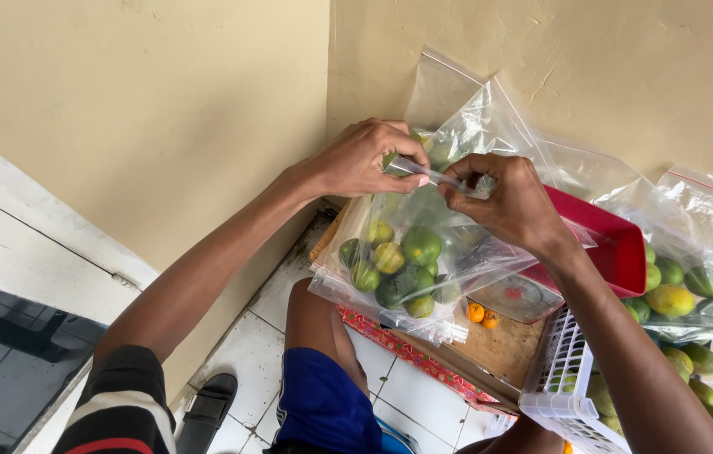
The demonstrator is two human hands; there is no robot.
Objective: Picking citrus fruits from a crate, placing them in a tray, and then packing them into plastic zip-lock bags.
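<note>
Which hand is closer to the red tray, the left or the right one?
Right. The right hand pinches the bag just beside the red tray; the left hand is farther away.

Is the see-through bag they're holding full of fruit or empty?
Partly full. The clear bag has green citrus fruits piled at its bottom, while the top is empty where the left hand and right hand pinch it.

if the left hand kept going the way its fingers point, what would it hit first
The left hand pinches the top edge of the clear bag, fingers pointing across toward the right hand. Going straight on, it would likely meet the right hand's fingertips first, just along the same edge, though depth is hard to judge.
</note>
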